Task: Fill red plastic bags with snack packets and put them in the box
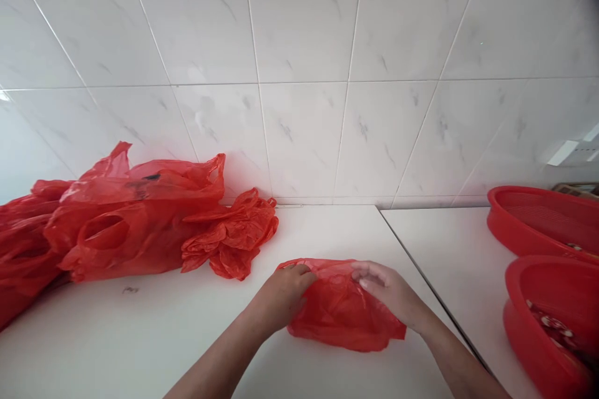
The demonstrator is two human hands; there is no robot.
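Observation:
A red plastic bag (344,321) lies bunched on the white tabletop in front of me, thin enough to be see-through. My left hand (289,294) is closed on its upper left side, the fingers curled over the film. On the upper right side, my right hand (390,290) has its fingers bent against the bag, gripping it loosely near the edge. What the bag contains, if anything, I cannot make out. Left of my hands lies a small crumpled red plastic bag (236,234), touching a larger heap of red plastic bags (140,218).
Two red plastic baskets (512,287) stand at the right, with small objects inside the nearer one. A dark seam (421,274) runs between two white tabletops (224,336). Behind them rises a white tiled wall (304,131). A small white box (568,153) shows at the far right.

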